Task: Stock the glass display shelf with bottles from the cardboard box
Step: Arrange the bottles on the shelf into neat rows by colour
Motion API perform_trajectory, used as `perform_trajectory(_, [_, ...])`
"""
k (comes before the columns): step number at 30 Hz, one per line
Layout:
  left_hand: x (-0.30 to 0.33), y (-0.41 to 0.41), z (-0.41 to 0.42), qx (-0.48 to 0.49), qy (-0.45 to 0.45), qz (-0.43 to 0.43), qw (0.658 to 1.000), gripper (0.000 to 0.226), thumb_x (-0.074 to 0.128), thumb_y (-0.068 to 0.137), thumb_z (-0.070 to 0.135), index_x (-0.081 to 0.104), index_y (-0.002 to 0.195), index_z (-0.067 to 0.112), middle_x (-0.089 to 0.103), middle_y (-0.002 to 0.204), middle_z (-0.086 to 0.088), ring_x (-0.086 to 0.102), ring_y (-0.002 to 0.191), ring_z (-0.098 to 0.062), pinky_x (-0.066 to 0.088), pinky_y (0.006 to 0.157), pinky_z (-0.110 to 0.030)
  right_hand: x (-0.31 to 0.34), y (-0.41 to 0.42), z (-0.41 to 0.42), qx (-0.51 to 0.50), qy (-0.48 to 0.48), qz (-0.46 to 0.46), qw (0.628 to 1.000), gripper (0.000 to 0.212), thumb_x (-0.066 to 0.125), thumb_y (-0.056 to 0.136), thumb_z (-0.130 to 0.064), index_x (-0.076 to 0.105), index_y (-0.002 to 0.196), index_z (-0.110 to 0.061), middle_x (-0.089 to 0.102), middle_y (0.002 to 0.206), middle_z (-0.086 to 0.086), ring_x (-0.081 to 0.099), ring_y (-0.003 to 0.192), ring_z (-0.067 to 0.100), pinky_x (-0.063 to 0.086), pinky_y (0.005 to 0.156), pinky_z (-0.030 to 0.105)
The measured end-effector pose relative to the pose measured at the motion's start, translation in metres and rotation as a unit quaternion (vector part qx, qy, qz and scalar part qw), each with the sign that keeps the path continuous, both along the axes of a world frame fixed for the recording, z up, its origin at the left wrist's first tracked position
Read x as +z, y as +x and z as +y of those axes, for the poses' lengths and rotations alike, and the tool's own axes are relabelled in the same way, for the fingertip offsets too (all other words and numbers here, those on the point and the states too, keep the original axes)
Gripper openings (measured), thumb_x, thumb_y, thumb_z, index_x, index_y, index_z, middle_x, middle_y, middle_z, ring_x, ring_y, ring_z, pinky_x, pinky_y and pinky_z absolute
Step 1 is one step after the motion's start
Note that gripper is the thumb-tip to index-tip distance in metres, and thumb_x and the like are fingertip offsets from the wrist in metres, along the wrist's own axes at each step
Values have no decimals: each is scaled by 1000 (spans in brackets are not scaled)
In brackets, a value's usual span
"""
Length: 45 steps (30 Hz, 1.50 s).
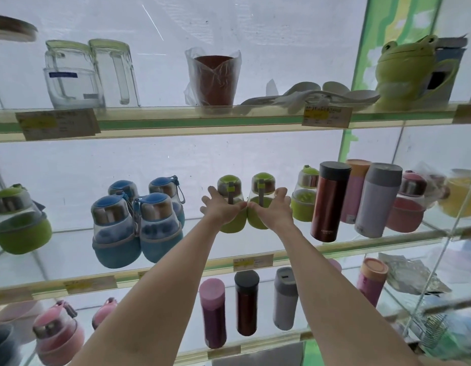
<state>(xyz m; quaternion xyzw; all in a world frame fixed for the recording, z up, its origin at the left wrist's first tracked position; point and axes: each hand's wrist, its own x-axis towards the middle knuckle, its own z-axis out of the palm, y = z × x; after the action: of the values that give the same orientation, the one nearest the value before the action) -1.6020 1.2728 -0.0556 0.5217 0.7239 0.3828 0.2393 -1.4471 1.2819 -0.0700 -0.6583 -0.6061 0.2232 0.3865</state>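
Two green bottles stand side by side and touching on the middle glass shelf [255,256], toward its centre. The left green bottle [230,190] has a domed green cap, a clear neck and a green sleeve round its base; the right green bottle [262,188] matches it. Both arms reach up and forward to them. The left hand [221,207] cups the left bottle's lower body from the outer side, fingers curved round the sleeve. The right hand [274,209] cups the right bottle likewise from its outer side, fingers bent round it. The two thumbs nearly meet between the bottles.

Left of the pair, well apart on the same shelf, stands a cluster of four blue bottles [138,220], and farther left a lone green bottle [19,220]. Just right of the pair stands a third green bottle [305,196], then a red flask [328,202], an orange-capped pink flask [354,191], a grey flask [376,200] and a pink bottle [408,204].

The upper shelf carries glass jugs [89,75], a wrapped brown cup [214,79], white dishes [321,93] and a green frog mug [403,72]. The lower shelf holds pink bottles [57,334] at left and three upright flasks [246,302] at centre.
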Motion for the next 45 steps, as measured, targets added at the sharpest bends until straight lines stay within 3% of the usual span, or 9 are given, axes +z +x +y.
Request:
perform_trajectory(4, [-12, 2, 0, 8, 46, -57, 997, 92, 79, 72, 57, 23, 137, 23, 35, 136, -11, 37, 131, -34, 42, 105, -49, 0, -3, 4, -8, -10, 19, 1000, 86, 73, 79, -60, 22, 134, -18, 30, 138, 12, 34, 132, 33, 42, 106, 51])
perform_trajectory(7, [-33, 3, 0, -22, 125, -188, 974, 83, 86, 70, 45, 27, 126, 25, 45, 129, -9, 51, 120, -28, 50, 100, -49, -8, -8, 6, 8, 32, 133, 990, 79, 78, 79, -44, 24, 131, -19, 31, 136, 7, 38, 129, 30, 42, 107, 47])
perform_trajectory(9, [-41, 2, 3, -43, 148, -243, 958, 82, 88, 69, 44, 26, 121, 29, 52, 123, -6, 60, 108, -21, 55, 90, -42, -16, -10, 7, 23, 59, 215, 975, 79, 79, 81, -36, 24, 136, -20, 34, 140, 4, 41, 129, 28, 43, 108, 46])
perform_trajectory(12, [-45, 1, 5, -61, 159, -265, 949, 81, 87, 68, 48, 25, 118, 34, 54, 114, 3, 60, 100, -12, 51, 74, -26, -21, -11, 12, 42, 45, 233, 971, 85, 77, 83, -39, 22, 145, -21, 33, 147, 4, 40, 133, 28, 41, 110, 48])
perform_trajectory(19, [-45, 2, 1, -71, 163, -237, 955, 78, 83, 73, 51, 32, 130, 34, 53, 121, 2, 58, 107, -16, 50, 77, -28, -23, -10, 11, 45, 45, 211, 975, 86, 73, 87, -44, 20, 151, -21, 30, 152, 6, 35, 139, 29, 39, 113, 52])
perform_trajectory(28, [-44, 2, 1, -77, 174, -228, 955, 83, 81, 76, 49, 31, 141, 39, 50, 136, 0, 56, 118, -24, 52, 99, -46, -25, -8, 14, 51, 42, 206, 976, 91, 74, 85, -46, 18, 154, -30, 29, 151, 5, 36, 139, 30, 41, 111, 52])
perform_trajectory(38, [-36, -2, -6, -93, 134, -225, 960, 82, 83, 72, 53, 34, 136, 42, 54, 129, 3, 58, 114, -22, 53, 85, -34, -16, -3, 1, 37, 25, 144, 989, 87, 74, 84, -48, 20, 149, -31, 32, 146, 6, 42, 133, 32, 46, 106, 50])
perform_trajectory(42, [-23, -2, -27, -79, 116, -238, 961, 83, 87, 70, 45, 37, 135, 37, 55, 128, -3, 58, 114, -28, 53, 94, -46, -9, 3, -20, 41, 21, 134, 990, 85, 77, 80, -49, 27, 146, -29, 40, 143, 6, 48, 128, 29, 47, 103, 46])
perform_trajectory(45, [-15, 1, -52, -52, 105, -257, 959, 76, 92, 64, 38, 43, 122, 38, 57, 123, -4, 59, 107, -28, 55, 84, -42, -4, 6, -41, 31, 29, 150, 988, 83, 81, 77, -45, 35, 143, -24, 49, 140, 7, 52, 124, 28, 47, 104, 47])
